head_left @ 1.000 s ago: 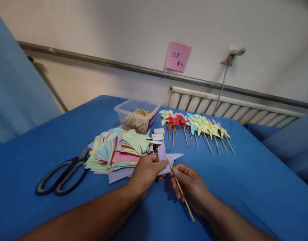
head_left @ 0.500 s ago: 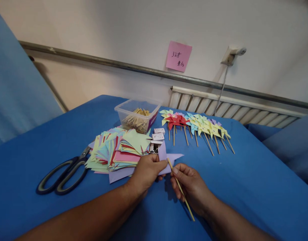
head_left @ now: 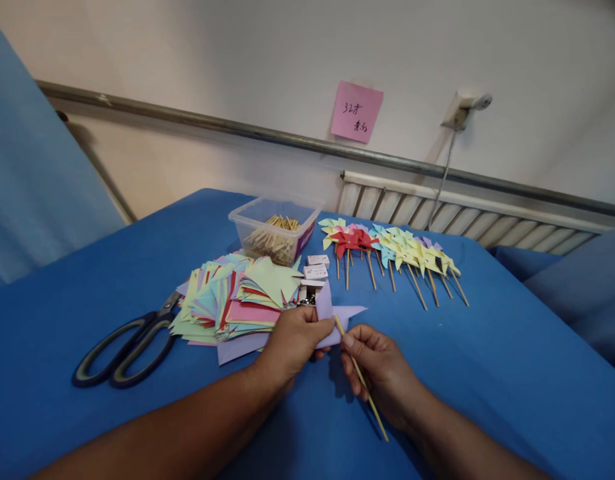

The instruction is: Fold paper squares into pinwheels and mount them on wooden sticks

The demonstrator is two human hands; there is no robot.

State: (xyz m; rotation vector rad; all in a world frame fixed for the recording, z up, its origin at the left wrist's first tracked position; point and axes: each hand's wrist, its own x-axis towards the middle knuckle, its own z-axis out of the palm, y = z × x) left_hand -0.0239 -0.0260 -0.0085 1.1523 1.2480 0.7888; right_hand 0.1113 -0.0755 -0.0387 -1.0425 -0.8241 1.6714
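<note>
My left hand (head_left: pixel 298 339) pinches a purple paper pinwheel (head_left: pixel 325 300), its folded blades fanning out past my fingertips. A thin wooden stick (head_left: pixel 371 402) is gripped by my right hand (head_left: pixel 380 365), slanting down toward me. The stick's upper end lies against the pinwheel near its middle; whether a pin joins them is hidden by my left thumb. Just behind my left hand sits an open small box (head_left: pixel 310 292) of shiny metal pins. To the left lies a messy pile of coloured paper pieces (head_left: pixel 237 303).
Dark-handled scissors (head_left: pixel 122 353) lie left of the paper. Behind it stands a clear plastic tub (head_left: pixel 282 230) of sticks, with two small white boxes (head_left: pixel 316 272) beside it. Several finished pinwheels (head_left: pixel 402 250) lie at the back right of the blue-covered table (head_left: pixel 487 373), near a radiator (head_left: pixel 392 200).
</note>
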